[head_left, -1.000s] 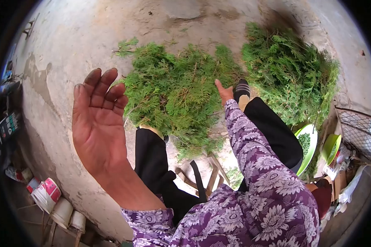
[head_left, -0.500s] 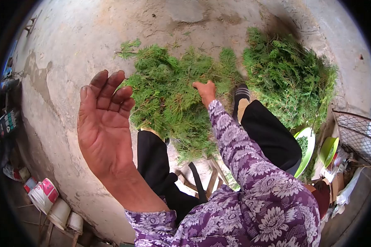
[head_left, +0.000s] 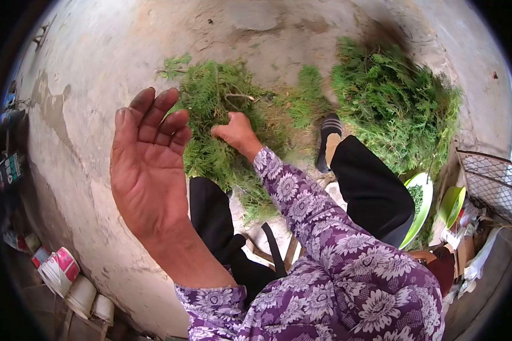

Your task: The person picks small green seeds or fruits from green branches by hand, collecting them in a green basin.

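Note:
My left hand (head_left: pixel 153 165) is raised in the air with its palm showing, fingers slightly curled and apart, holding nothing. Down on the ground, my right hand (head_left: pixel 236 133) grips feathery green conifer branches (head_left: pixel 210 91); its fingertips are partly buried in the foliage. A bare cut stem (head_left: pixel 242 96) sticks out just above that hand. Right of the hand, a smaller tuft of the same sprigs (head_left: pixel 309 94) lies by my shoe (head_left: pixel 329 136), with loose bits scattered around it.
A second, larger heap of branches (head_left: pixel 389 108) lies at the right. Beside my knee stands a green-rimmed basin (head_left: pixel 424 210) with green bits in it, next to a lime-green bowl (head_left: pixel 452 207) and a wire-mesh crate (head_left: pixel 489 176). White buckets (head_left: pixel 79 295) stand lower left.
My right hand has moved left, dragging branches with it and bunching them at the left. Brown litter and ground now show where they lay. My left hand has barely shifted.

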Demonstrator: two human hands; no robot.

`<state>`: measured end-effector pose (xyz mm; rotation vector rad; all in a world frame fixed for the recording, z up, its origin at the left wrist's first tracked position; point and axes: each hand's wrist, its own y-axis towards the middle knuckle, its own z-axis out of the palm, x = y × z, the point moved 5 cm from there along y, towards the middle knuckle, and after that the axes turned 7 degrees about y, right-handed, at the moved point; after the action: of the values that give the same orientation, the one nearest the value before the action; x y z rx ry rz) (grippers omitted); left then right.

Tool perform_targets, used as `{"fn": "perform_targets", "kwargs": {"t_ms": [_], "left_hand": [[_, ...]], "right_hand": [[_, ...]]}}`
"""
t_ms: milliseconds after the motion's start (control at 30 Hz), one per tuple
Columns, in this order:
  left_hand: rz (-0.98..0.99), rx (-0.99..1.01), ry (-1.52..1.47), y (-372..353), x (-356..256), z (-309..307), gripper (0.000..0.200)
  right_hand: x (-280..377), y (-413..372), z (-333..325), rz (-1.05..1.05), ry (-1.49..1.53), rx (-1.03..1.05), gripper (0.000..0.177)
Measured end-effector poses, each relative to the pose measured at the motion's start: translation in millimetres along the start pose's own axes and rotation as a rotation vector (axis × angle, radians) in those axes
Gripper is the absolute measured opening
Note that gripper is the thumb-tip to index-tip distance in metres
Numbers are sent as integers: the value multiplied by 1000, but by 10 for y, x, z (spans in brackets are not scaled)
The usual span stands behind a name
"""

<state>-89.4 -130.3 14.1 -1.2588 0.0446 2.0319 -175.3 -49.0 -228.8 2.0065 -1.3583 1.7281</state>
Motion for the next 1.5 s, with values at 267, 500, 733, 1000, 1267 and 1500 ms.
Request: {"fn": "perform_targets", "kwargs": {"t_ms": [267,500,733,1000,1267,1500], "left_hand": [[84,-108,-3,-6,-239,-340,34],[84,-108,-58,-32,-285,-474,33],[88,-159,-44,-97,-315,-584,38],[91,-179,-95,-97,-369,-710,38],[118,-219,-159,-116,-405,-712,36],[112,-198,-178,-138,-384,-709,37]], "right_hand": [[-545,565,-484,193,-478,14,56],[-135,-310,-132,-197,-726,17,92],[-728,-600,799,-250,-830,258,81],[-758,-296,641,-234,-1052,149,72],[-846,-46,400,-463,-913,214,53],[-100,116,563,-479,-529,49,31]]}}
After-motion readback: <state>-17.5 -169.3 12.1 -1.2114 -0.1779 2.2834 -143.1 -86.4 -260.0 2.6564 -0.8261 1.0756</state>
